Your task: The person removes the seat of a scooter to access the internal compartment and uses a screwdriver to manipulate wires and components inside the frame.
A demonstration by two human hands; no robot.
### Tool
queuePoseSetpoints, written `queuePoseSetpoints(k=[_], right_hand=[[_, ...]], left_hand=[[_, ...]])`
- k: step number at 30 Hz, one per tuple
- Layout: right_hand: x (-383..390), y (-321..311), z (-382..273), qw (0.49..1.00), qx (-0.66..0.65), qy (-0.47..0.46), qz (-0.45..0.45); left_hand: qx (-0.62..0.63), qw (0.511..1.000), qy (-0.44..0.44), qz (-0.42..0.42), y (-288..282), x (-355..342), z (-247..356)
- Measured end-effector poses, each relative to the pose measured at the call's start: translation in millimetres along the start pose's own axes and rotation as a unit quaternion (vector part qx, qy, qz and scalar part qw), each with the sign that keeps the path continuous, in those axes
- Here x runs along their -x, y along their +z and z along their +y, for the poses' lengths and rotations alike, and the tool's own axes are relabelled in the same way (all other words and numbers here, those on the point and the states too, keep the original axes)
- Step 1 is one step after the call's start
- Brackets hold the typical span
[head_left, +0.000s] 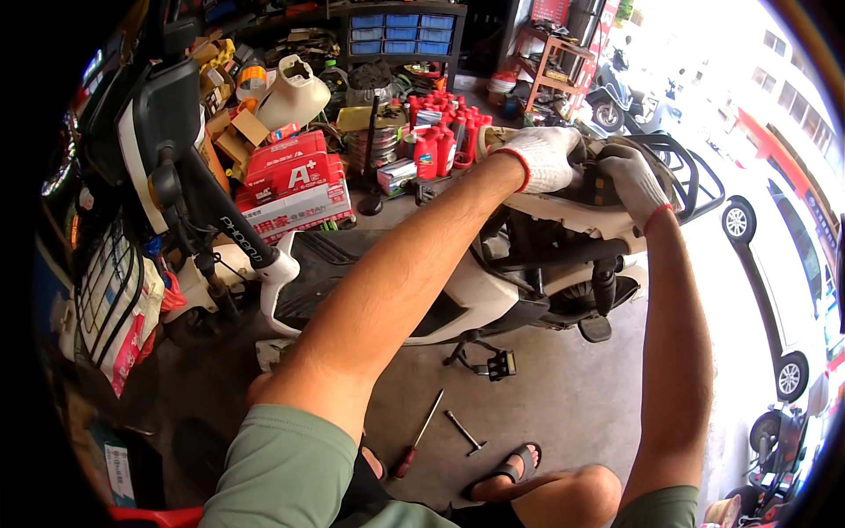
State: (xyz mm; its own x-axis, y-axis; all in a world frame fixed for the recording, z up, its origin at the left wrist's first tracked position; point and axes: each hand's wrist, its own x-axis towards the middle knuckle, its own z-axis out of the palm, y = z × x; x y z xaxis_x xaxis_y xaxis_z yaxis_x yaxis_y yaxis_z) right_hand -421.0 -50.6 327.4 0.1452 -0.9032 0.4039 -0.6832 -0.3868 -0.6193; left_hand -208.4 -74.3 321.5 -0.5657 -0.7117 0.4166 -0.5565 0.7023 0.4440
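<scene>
A white electric scooter [484, 304] stands in front of me, its rear bodywork partly opened up and its frame showing. My left hand [547, 161], in a white knit glove with a red cuff, reaches into the top of the rear section. Its fingers bend down and are partly hidden. From the right, my right hand [632, 180], gloved alike, curls over a dark part in the same opening. What the fingers of either hand hold is too hidden to name. Just behind my right hand is the black rear rack [700, 187].
A screwdriver [418, 436] and a T-shaped tool [464, 431] lie on the floor near my feet. Red bottles [427, 157] and red-and-white boxes [290, 180] crowd the far side. A white car [775, 255] is parked at right. Blue drawers [400, 35] stand behind.
</scene>
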Motion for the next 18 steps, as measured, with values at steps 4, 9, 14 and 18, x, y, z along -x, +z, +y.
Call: queuePoseSetpoints(k=[4,9,14,18], right_hand=[[-1,8,0,0.999,-0.044,0.012,0.005],[-7,-4,25,0.983,0.114,-0.143,-0.002],[-3,-11,11,0.913,0.314,-0.259,-0.019],[-5,-13,18,0.96,0.208,-0.188,-0.021]], left_hand=[[0.0,1.0,-0.006,0.005,1,4,-8],[0.003,1.0,0.003,0.003,3,0,-4],[0.016,1.0,-0.004,0.002,-1,5,-4],[0.022,1.0,-0.004,-0.001,-2,3,1]])
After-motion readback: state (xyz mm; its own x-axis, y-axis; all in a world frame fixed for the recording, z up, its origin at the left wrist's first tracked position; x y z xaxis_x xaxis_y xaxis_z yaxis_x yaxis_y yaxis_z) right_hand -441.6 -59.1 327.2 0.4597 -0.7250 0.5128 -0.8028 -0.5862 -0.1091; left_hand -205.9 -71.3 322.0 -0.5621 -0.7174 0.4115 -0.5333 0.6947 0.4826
